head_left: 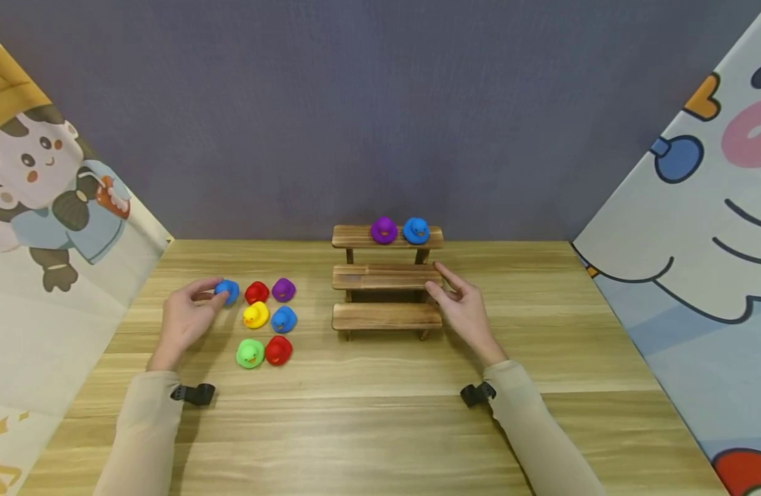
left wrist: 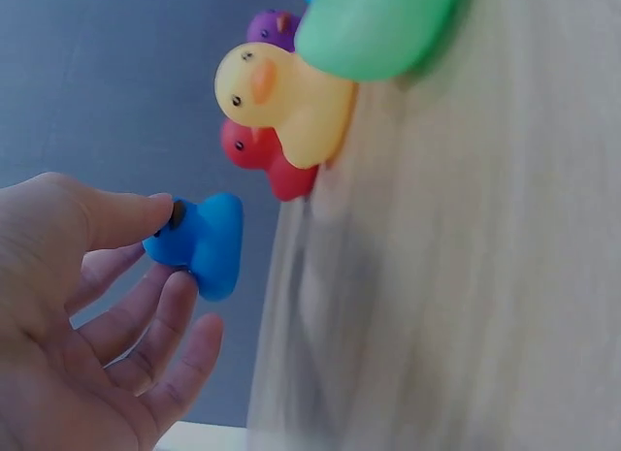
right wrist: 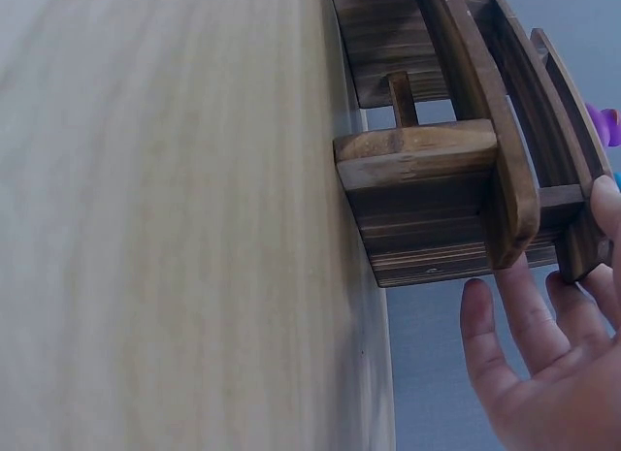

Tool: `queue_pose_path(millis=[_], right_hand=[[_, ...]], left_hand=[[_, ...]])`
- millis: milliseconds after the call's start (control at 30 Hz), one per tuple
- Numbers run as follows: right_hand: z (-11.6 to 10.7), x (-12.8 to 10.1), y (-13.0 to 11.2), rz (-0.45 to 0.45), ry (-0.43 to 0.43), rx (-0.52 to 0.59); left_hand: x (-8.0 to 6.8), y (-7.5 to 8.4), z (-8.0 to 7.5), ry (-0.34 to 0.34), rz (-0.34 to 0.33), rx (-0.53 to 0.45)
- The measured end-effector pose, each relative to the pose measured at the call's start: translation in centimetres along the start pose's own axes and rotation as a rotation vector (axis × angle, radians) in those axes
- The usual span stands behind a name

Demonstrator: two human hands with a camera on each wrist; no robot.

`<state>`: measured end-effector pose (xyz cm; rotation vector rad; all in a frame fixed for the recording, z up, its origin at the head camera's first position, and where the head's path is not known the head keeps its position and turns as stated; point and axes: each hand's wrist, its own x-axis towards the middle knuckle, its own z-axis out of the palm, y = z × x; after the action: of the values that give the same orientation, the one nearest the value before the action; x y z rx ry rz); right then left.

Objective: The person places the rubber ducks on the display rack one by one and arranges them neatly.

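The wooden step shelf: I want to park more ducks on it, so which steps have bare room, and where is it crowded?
The middle step and bottom step are bare. The top step is free left of the purple duck and blue duck. The right hand crowds the shelf's right end; loose ducks cluster on the table to its left.

Two bare hands, no gloves, rings or watch visible. Left hand and right hand both come out of long, close-fitting sleeves in a pale beige, slightly sheer fabric that ends at the wrist. Left sleeve, right sleeve. Each wrist carries a small black mount strapped on at the cuff: left wrist mount, right wrist mount. Nails short and unpainted in the wrist views. No markings or logos on the sleeves.
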<state>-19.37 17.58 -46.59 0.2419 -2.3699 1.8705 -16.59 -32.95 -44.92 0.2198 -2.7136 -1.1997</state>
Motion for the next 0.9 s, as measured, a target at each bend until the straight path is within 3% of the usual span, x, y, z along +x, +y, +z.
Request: queue_pose_path(millis=[600,900], right_hand=[[-0.1,-0.1,-0.1,-0.015,-0.003,0.006],[0.0,0.0,0.0,-0.017,0.003,0.009]], left_hand=[[-0.1,5.6,0.8,0.127,0.12,-0.135],[-0.2,7.0,1.5,0.143,0.179,-0.179]])
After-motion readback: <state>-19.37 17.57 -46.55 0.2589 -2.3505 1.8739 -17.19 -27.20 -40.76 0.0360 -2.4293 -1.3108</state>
